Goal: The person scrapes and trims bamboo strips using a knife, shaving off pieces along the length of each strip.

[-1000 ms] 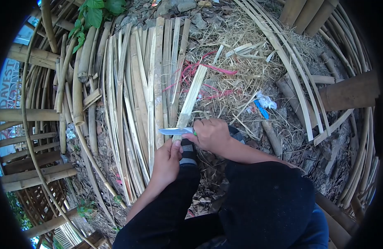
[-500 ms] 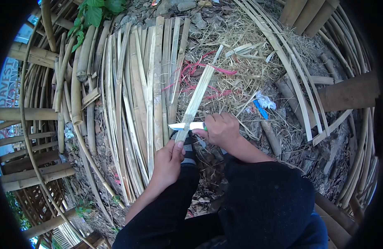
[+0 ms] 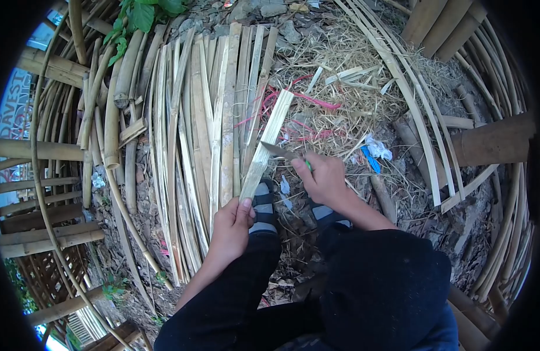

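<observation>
A pale, flat bamboo slat (image 3: 260, 161) slanted away over the ground in front of the person, its face streaked with lengthwise fibres. The left hand (image 3: 232, 228) was closed around its near end, thumb on top. Well apart from it, the right hand (image 3: 324, 178) was wrapped around a knife (image 3: 284, 153) with a bit of green at the handle; the pointed blade reached the slat's right edge, though whether it cut in could not be told. A foot in banded grey footwear (image 3: 264, 206) sat just right of the near end, crowding the space between the hands. Long, straight bamboo strips (image 3: 198, 123) lay side by side to the left. Beyond the slat, thin pink twine (image 3: 325, 105) tangled across curly, straw-coloured shavings (image 3: 354, 108). Near the right hand lay a blue scrap (image 3: 372, 161) and crumpled white litter (image 3: 379, 147). Farther right, thin slats (image 3: 409, 95) arched beside a thick, round bamboo pole (image 3: 495, 141).
</observation>
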`<state>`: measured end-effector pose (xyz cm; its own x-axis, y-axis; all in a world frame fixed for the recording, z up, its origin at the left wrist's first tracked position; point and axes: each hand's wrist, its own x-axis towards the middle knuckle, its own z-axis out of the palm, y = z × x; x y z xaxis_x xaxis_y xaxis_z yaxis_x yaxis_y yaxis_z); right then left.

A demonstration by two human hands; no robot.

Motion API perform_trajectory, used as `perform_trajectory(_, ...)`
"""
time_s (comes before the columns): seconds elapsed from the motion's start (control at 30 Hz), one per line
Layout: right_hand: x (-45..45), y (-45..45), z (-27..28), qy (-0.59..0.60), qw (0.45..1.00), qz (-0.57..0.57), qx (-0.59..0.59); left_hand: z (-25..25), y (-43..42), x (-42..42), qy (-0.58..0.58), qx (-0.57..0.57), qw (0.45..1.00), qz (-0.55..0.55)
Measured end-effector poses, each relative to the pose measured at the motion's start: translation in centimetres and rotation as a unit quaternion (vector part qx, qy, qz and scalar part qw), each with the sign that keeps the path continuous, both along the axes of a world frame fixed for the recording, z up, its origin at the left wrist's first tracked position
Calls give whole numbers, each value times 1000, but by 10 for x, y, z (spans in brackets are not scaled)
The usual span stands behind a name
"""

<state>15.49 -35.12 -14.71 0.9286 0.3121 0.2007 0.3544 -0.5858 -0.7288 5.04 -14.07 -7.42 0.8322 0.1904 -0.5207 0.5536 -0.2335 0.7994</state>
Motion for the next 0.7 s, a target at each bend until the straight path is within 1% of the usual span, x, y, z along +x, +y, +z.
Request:
perform_trajectory(0.03, -6, 10, -2, -8, 998, 58, 10, 0, -1, 0, -3, 7, 1000, -3)
perform_trajectory(0.07, -8, 21, -4, -7, 998, 58, 12, -1, -1, 0, -5, 14, 1000, -6)
perform_trajectory(0.13, -13, 38, -7, -72, 990, 109, 44, -7, -1, -1, -12, 27, 999, -13)
perform_trajectory(0.17, -15, 40, -6, -70, 991, 107, 45, -9, -2, -1, -20, 37, 999, -17)
perform_trajectory(0.2, -15, 40, -4, -79, 990, 112, 18, -9, -2, -1, -19, 37, 999, -19)
perform_trajectory(0.23, -15, 40, -3, -88, 989, 117, -8, -8, -3, -1, -28, 59, 997, -30)
perform_trajectory(0.27, -14, 40, -2, -88, 989, 116, -9, -7, -3, -1, -36, 80, 995, -41)
perform_trajectory(0.33, -12, 38, -2, -150, 983, 100, -34, -6, -3, -1, -32, 86, 995, -49)
perform_trajectory(0.37, -13, 36, -4, -149, 983, 100, -34, -5, -4, -2, -26, 92, 994, -55)
perform_trajectory(0.43, -11, 33, -8, -198, 975, 77, -60, 0, -5, -1, -22, 94, 994, -57)
perform_trajectory(0.6, -5, 26, -16, -240, 965, 71, -77, 3, -8, 1, -24, 99, 993, -64)
perform_trajectory(0.7, -5, 22, -14, -254, 960, 61, -99, 3, -6, 0, 0, 101, 992, -74)
